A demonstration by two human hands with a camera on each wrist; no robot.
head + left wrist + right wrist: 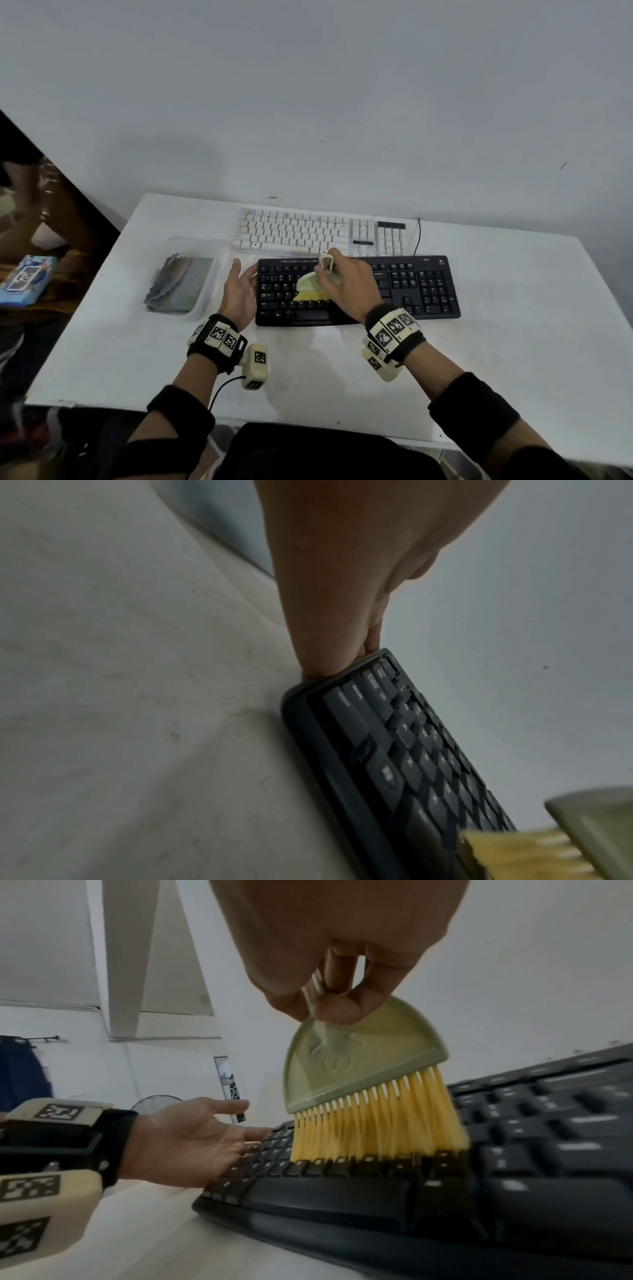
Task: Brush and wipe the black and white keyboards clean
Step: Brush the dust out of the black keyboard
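A black keyboard (pixel 411 291) lies across the middle of the white table (pixel 513 325). Directly behind it lies a white keyboard (pixel 308 231). My right hand (pixel 346 284) pinches the handle of a small green brush (pixel 308 282). Its yellow bristles (pixel 377 1123) rest on the black keys left of centre. My left hand (pixel 239 291) stands with straight fingers against the black keyboard's (pixel 394 750) left end; its fingertips (pixel 329 664) touch the far left corner. From the right wrist, the left hand (pixel 192 1139) shows palm open beside the black keyboard (pixel 514 1150).
A grey cloth (pixel 178 284) lies in a shallow clear tray (pixel 202 308) on the table's left part. A black cable (pixel 418 236) runs from the white keyboard's right end. A blue box (pixel 27 279) sits off the table at far left.
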